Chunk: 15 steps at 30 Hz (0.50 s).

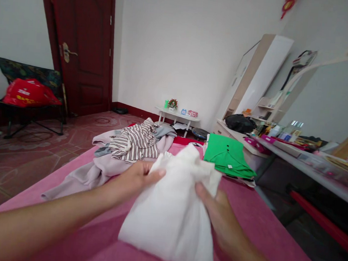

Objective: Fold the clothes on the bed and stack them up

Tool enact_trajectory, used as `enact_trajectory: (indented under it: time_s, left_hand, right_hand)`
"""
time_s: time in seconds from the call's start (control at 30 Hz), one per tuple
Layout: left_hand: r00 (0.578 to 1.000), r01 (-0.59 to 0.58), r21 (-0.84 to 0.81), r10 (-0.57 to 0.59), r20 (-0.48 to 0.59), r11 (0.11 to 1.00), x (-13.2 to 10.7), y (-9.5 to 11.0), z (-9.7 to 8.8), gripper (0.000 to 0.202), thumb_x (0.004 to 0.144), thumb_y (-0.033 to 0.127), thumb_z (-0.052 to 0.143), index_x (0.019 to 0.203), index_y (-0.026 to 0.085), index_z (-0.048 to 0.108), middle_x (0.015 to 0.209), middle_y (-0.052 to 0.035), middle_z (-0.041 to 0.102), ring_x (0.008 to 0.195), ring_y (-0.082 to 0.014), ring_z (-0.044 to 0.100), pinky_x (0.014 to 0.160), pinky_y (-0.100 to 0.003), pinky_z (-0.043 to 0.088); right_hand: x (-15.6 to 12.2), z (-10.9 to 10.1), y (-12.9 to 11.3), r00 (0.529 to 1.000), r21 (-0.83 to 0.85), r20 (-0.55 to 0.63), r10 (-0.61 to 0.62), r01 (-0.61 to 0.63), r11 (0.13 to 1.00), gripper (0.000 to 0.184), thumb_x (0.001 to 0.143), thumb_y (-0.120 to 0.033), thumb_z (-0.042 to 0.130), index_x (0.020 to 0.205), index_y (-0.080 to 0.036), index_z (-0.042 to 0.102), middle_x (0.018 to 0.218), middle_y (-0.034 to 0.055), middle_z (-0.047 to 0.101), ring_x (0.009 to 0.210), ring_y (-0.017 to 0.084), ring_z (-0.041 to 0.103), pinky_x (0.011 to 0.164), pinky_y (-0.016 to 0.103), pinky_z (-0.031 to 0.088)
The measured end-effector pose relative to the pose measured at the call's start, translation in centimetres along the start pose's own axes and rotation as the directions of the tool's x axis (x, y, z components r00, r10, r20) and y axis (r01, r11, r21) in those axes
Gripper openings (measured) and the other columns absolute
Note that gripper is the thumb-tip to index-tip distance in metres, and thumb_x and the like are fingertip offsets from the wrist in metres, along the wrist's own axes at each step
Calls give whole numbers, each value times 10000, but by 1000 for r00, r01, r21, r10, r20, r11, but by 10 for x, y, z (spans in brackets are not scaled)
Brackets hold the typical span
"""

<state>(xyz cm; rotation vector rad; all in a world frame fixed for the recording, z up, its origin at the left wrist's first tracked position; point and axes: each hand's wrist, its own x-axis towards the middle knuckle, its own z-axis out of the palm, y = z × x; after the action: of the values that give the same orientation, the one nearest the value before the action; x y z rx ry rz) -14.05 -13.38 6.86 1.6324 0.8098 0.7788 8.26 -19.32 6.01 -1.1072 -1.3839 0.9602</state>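
A white garment (173,211), folded into a bundle, is held up over the pink bed cover (245,224). My left hand (146,176) grips its left edge, thumb on top and fingers behind the cloth. On the opposite edge, my right hand (216,206) pinches the fabric the same way. Beyond the left hand lies a loose heap with a striped garment (137,141) on top of pale lilac clothing (98,171). Past the right hand, a folded green garment (229,153) rests on a stack of other folded cloth.
At right stands a dressing table (304,165) crowded with bottles and a black bag (240,123). A small white table (178,115) is by the far wall. On the left, a folding chair (30,75) carries a red bag (29,93) near the dark red door (81,46).
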Motion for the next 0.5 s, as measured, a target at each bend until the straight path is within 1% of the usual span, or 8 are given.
enact_trajectory:
  time_s: [0.07,0.1,0.13,0.17,0.2,0.33,0.4,0.5]
  left_hand:
    - [972,-17,235,71,-223,972,62,-7,-16,459,845,538,494,885,111,655,775,-62,679,668,-195,618,558,-250,439]
    - [946,33,423,108,-305,906,88,-16,-21,395,857,477,493,852,116,653,778,-59,678,674,-191,617,564,-247,429]
    - [929,97,587,139,-344,804,108,-26,-24,313,849,419,517,823,139,655,785,-46,678,713,-187,622,597,-243,426]
    - [920,142,640,138,-367,755,123,-39,-24,235,809,364,575,773,145,653,766,-48,675,735,-196,622,620,-250,422]
    - [913,183,680,135,-386,710,133,-51,-23,183,776,329,612,745,154,652,753,-51,673,751,-206,623,637,-258,418]
    - [882,262,733,153,-446,627,143,-92,-12,139,773,306,612,788,175,656,805,-88,680,820,-247,623,684,-302,404]
    - [878,266,749,169,-449,607,143,-102,-11,151,780,325,602,793,182,650,814,-86,677,824,-251,621,679,-305,398]
    - [882,251,747,173,-438,615,148,-105,-15,168,766,353,617,747,187,636,763,-56,663,785,-230,615,651,-285,394]
  right_hand:
    - [58,-15,24,982,-76,-190,-11,-4,997,450,781,-465,583,1089,-141,633,1066,125,699,895,268,677,765,384,537]
    - [82,-23,40,969,-170,-241,-54,13,985,434,760,-438,592,1068,-136,636,1090,127,689,938,269,661,811,387,520]
    - [102,-29,58,954,-297,-286,-86,-3,955,410,717,-390,616,1035,-133,641,1062,125,696,947,272,652,841,394,504]
    - [116,-35,76,938,-424,-332,-99,-54,904,386,669,-357,635,985,-137,650,1005,119,708,928,278,650,848,403,495]
    - [125,-38,93,930,-439,-354,-100,-71,895,392,669,-331,623,1006,-130,641,1019,132,701,941,286,645,859,418,484]
    - [131,-42,136,918,-590,-364,-159,-95,802,439,715,-318,562,1120,-150,598,1105,150,667,996,284,627,876,405,464]
    - [130,-42,142,925,-616,-342,-167,-87,783,451,724,-328,549,1136,-148,585,1101,147,667,985,273,633,858,380,472]
    - [134,-45,141,927,-546,-344,-148,-69,835,446,696,-326,560,1096,-131,594,1045,133,687,931,257,649,807,346,489]
